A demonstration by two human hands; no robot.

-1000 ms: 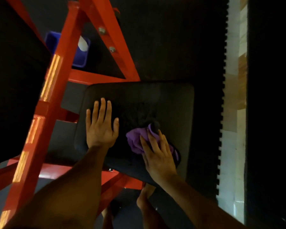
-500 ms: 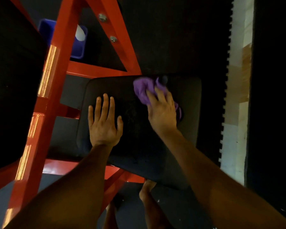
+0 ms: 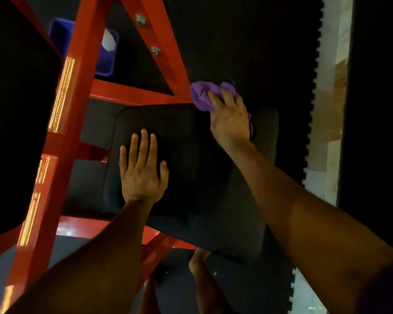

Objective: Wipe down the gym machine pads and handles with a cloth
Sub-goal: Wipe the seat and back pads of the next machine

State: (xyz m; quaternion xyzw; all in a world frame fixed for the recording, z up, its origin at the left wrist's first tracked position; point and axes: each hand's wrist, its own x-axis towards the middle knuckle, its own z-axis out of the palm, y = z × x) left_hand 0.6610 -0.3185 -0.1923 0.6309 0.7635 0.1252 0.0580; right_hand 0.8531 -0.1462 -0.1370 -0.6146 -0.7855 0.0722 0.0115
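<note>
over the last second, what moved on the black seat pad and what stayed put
The right hand swept the crumpled purple cloth from the near part of the black padded seat up to its far edge, by the red steel frame; it still grips the cloth. The left hand stayed flat on the pad, fingers spread. The blue bin behind the frame did not move.

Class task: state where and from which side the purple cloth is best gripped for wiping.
Grip the bunched crumpled purple cloth from above, as the right hand does: its soft wad lies at the flat black seat pad's far edge, so spread fingers press it down.
</note>
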